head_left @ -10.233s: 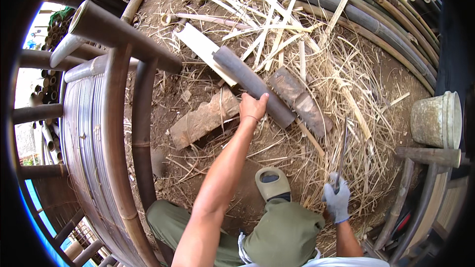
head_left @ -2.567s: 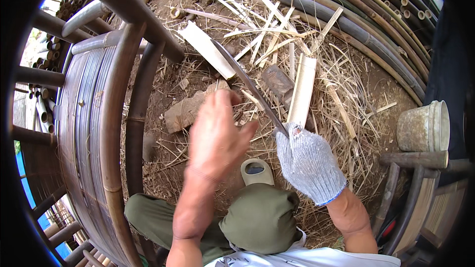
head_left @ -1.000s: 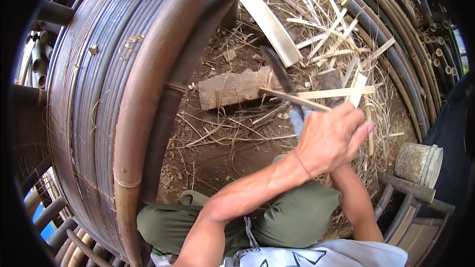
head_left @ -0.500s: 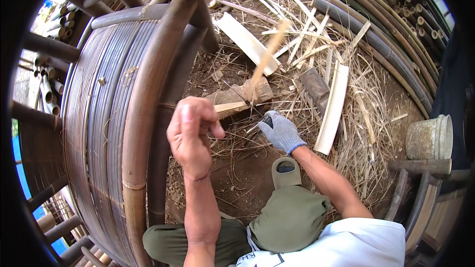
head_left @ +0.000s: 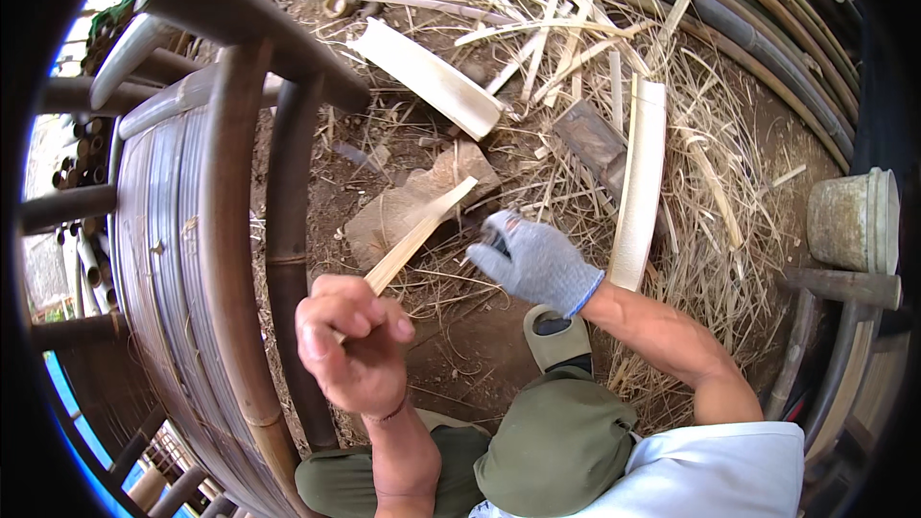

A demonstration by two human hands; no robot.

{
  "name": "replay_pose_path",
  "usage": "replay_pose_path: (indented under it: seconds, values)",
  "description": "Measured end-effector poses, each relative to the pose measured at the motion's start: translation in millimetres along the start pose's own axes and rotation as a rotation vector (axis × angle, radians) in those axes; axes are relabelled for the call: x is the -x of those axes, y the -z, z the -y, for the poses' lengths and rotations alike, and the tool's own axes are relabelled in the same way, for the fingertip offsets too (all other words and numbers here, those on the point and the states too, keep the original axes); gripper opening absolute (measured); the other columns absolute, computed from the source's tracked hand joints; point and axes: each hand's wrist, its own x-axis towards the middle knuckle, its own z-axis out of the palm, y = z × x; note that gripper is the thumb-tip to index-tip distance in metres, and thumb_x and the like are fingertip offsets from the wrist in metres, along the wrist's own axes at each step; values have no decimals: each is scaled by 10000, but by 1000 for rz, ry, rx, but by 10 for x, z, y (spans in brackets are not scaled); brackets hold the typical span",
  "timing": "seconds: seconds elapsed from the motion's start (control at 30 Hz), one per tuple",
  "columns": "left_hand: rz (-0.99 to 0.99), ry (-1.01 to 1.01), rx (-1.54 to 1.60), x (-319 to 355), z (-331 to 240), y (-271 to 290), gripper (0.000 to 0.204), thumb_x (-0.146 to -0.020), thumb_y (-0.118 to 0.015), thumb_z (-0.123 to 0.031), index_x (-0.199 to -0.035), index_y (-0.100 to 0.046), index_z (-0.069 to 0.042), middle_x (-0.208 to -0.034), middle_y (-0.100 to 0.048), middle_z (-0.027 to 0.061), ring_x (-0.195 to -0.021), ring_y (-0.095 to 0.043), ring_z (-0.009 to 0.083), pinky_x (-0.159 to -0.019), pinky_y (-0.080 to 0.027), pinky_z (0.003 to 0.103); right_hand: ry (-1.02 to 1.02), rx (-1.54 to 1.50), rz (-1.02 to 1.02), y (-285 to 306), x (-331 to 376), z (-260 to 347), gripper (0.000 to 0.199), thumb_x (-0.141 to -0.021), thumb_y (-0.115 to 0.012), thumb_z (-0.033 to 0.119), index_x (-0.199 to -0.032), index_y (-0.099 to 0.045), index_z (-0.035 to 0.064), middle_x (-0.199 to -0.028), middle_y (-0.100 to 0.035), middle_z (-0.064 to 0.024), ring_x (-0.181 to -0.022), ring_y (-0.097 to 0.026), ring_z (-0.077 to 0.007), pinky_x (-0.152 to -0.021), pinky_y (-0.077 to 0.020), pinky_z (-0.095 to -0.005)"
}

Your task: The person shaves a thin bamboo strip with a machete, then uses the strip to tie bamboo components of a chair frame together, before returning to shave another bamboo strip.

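- My bare left hand (head_left: pixel 355 336) is curled, fingers bent, around the near end of a pale bamboo strip (head_left: pixel 422 230).
- The strip slants up and away from that hand, its far end over a rough wooden block (head_left: pixel 379 223); I cannot tell whether the two touch.
- My gloved right hand (head_left: pixel 542 264) is closed on a dark handle (head_left: pixel 499 246); what extends beyond it is too blurred to make out.
- I judge the strip light and springy, fairly stiff along its length, likely to split along the grain, with edges that may cut bare skin.
- The near end, where my fingers are, seems the sound place to hold it, keeping the far half free.
- A split bamboo piece (head_left: pixel 641 182) lies just beyond my right wrist; another pale half (head_left: pixel 427 77) lies past the block.
- A darker block (head_left: pixel 590 142) and tangled shavings (head_left: pixel 715 201) crowd the ground on my right.
- The bamboo frame (head_left: pixel 225 230) stands close on my left and limits that elbow; my knee (head_left: pixel 556 436) rises between my forearms.
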Motion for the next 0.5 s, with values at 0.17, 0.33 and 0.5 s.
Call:
replay_pose_path:
  seconds: [0.17,0.33,0.5]
  values:
    - [102,5,-67,-3,-33,-136,383,-1097,-354,-375,-902,-442,-58,-851,-434,103,-577,-452,143,-485,-496,243,-186,342,17,-19,-217,-709,473,-991,-547,480,-970,-616,12,-797,-678,-235,-709,-673,-420,-639,-548,-507]
    - [94,-31,-86,-28,-41,-126,384,-1104,-336,-373,-905,-441,-61,-846,-431,100,-536,-436,139,-489,-501,241,-56,33,138,68,-111,-176,547,-989,-521,515,-992,-641,-19,-754,-665,-241,-698,-689,-391,-657,-564,-458]
    - [138,17,-65,-16,-21,-198,391,-1109,-312,-365,-903,-448,-63,-877,-449,110,-538,-438,151,-526,-498,273,-263,352,20,-27,-208,-863,473,-990,-538,483,-918,-624,24,-762,-678,-248,-728,-698,-396,-669,-557,-484]
